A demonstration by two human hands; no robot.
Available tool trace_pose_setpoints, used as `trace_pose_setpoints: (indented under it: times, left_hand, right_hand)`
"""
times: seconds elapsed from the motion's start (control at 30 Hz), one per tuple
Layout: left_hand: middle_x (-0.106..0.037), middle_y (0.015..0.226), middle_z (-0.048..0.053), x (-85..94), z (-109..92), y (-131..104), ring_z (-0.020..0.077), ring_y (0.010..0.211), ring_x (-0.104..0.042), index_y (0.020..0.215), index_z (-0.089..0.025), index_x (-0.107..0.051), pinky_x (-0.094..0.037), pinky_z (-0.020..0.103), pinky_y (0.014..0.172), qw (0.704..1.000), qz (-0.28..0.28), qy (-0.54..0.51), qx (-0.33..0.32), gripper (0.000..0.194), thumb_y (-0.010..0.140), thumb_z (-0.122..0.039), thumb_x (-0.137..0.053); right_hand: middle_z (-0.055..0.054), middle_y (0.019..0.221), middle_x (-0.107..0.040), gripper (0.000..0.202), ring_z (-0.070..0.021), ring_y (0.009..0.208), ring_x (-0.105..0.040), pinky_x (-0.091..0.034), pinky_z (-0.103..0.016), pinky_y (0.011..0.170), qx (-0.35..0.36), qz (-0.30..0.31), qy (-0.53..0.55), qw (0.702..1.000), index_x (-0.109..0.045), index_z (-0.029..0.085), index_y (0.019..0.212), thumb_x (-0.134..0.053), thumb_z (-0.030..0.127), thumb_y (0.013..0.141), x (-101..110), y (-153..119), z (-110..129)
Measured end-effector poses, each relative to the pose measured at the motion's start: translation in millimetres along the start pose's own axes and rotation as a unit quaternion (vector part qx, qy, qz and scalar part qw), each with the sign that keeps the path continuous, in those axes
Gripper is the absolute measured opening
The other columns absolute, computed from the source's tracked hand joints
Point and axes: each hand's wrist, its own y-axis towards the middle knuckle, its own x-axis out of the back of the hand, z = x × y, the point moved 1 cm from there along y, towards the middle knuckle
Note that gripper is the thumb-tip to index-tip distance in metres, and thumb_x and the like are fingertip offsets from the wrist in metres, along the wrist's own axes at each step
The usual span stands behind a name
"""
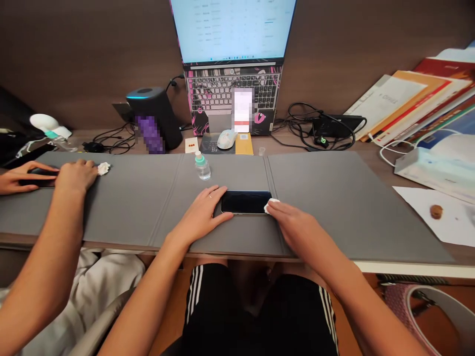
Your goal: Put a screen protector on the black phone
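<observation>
A black phone (245,202) lies flat, screen up, on the grey desk mat (322,198). My left hand (198,212) steadies its left end, thumb at the lower edge and fingers at the upper one. At the right end my right hand (297,222) has its fingers closed on a white tissue (272,203), which touches the phone's screen. Just beyond my left hand stands a small clear bottle (203,167) with a teal and white top.
Behind the mat are a laptop (232,79), a mouse (226,139), a black speaker (154,116) and cables. Books (426,99) and a white sheet (445,222) lie right. On the left another person's hands (76,175) hold a phone (40,179) near a crumpled tissue (104,168).
</observation>
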Motion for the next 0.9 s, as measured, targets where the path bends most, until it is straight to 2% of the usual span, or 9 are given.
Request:
trace_pose_setpoints:
  times: [0.07, 0.17, 0.27, 0.4, 0.53, 0.67, 0.8, 0.9]
  left_hand:
    - [-0.042, 0.165, 0.012, -0.4, 1, 0, 0.0318, 0.16, -0.024, 0.159, -0.022, -0.038, -0.031, 0.052, 0.127, 1.0, -0.002, -0.001, 0.004, 0.07, 0.099, -0.053, -0.058]
    - [-0.035, 0.169, 0.013, -1.5, 3, 0, 0.0347, 0.162, -0.014, 0.157, -0.021, -0.042, -0.025, 0.058, 0.129, 0.999, -0.02, 0.014, 0.02, 0.074, 0.096, -0.058, -0.062]
    - [-0.034, 0.169, 0.014, -3.3, 5, 0, 0.0354, 0.161, -0.018, 0.155, -0.02, -0.047, -0.022, 0.059, 0.129, 0.999, -0.015, 0.026, 0.03, 0.073, 0.095, -0.061, -0.062]
    - [-0.036, 0.169, 0.012, -4.3, 9, -1, 0.0339, 0.16, -0.022, 0.154, -0.022, -0.049, -0.025, 0.057, 0.129, 0.999, -0.016, 0.023, 0.029, 0.072, 0.095, -0.061, -0.061]
    - [-0.036, 0.169, 0.011, -3.3, 9, -1, 0.034, 0.16, -0.023, 0.154, -0.021, -0.05, -0.025, 0.057, 0.129, 0.999, -0.011, 0.027, 0.033, 0.072, 0.095, -0.06, -0.062]
    - [-0.036, 0.169, 0.013, -2.1, 8, 0, 0.0344, 0.16, -0.023, 0.154, -0.018, -0.05, -0.025, 0.056, 0.129, 0.999, -0.011, 0.031, 0.032, 0.073, 0.094, -0.058, -0.064]
    - [-0.038, 0.168, 0.012, -2.1, 9, 0, 0.0342, 0.159, -0.024, 0.153, -0.021, -0.052, -0.027, 0.056, 0.128, 0.999, -0.014, 0.022, 0.034, 0.071, 0.094, -0.058, -0.065]
    - [-0.038, 0.168, 0.011, -2.0, 9, 1, 0.0337, 0.159, -0.025, 0.152, -0.022, -0.053, -0.027, 0.055, 0.128, 0.999, -0.016, 0.018, 0.04, 0.071, 0.093, -0.059, -0.066]
  right_hand:
    - [-0.017, 0.136, -0.07, 0.055, -0.0297, 0.119, -0.072, -0.063, -0.045, 0.098, 0.0, 0.017, -0.008, 1.0, -0.071, 0.015, 0.126, -0.044, -0.006, 0.082, 4, 1, 2]
    - [-0.017, 0.13, -0.073, 0.049, -0.0317, 0.112, -0.075, -0.063, -0.046, 0.095, -0.001, 0.04, -0.019, 0.999, -0.074, 0.015, 0.115, -0.046, -0.007, 0.081, 7, 19, -3]
    - [-0.019, 0.126, -0.074, 0.046, -0.0336, 0.111, -0.074, -0.062, -0.047, 0.096, -0.007, 0.048, -0.026, 0.999, -0.073, 0.014, 0.111, -0.046, -0.008, 0.081, 4, 31, -7]
    - [-0.022, 0.136, -0.068, 0.057, -0.0335, 0.119, -0.071, -0.062, -0.049, 0.096, -0.011, 0.037, -0.02, 0.999, -0.066, 0.011, 0.127, -0.04, -0.009, 0.08, -1, 7, 2]
    - [-0.018, 0.144, -0.064, 0.065, -0.0292, 0.129, -0.066, -0.059, -0.047, 0.104, 0.008, 0.03, 0.005, 1.0, -0.06, 0.015, 0.136, -0.038, -0.009, 0.079, 1, -18, 12]
    - [-0.017, 0.151, -0.059, 0.063, -0.0276, 0.141, -0.056, -0.05, -0.051, 0.115, 0.055, 0.031, 0.053, 0.997, -0.059, 0.016, 0.139, -0.04, -0.006, 0.084, -8, 0, 23]
    - [-0.015, 0.153, -0.058, 0.061, -0.0256, 0.145, -0.051, -0.047, -0.047, 0.118, 0.091, 0.035, 0.097, 0.991, -0.059, 0.017, 0.143, -0.043, -0.003, 0.087, -20, 26, 38]
    - [-0.012, 0.152, -0.059, 0.058, -0.0248, 0.143, -0.053, -0.046, -0.049, 0.118, 0.091, 0.035, 0.114, 0.989, -0.06, 0.021, 0.143, -0.042, 0.0, 0.092, -14, 20, 31]
